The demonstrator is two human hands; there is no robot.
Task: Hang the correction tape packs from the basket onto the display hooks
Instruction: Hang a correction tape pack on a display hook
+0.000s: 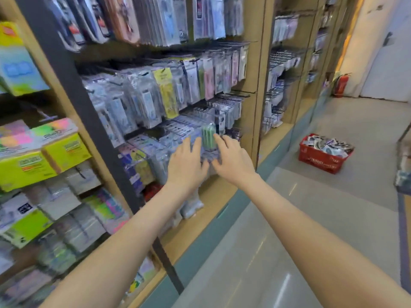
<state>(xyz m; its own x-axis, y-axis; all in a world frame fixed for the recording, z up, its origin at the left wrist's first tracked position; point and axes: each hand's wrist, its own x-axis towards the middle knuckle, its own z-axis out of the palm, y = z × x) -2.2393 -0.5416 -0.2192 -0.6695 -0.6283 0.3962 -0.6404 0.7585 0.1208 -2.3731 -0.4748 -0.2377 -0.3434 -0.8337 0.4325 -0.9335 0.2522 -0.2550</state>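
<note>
A green correction tape pack (208,137) stands upright between my two hands, in front of the lower rows of hanging packs. My left hand (186,162) reaches to its left side with fingers extended against it. My right hand (231,158) touches its right edge with the fingers stretched forward. The frame is blurred, so whether either hand pinches the pack cannot be told. The red basket (311,157) sits on the floor far to the right, filled with several packs (328,145). Display hooks (240,92) jut from the panel above my hands.
Rows of clear blister packs (142,101) hang across the wooden display. Boxes of sticky notes (37,152) fill the shelves on the left. A red fire extinguisher (340,85) stands at the far end of the tiled aisle (311,218).
</note>
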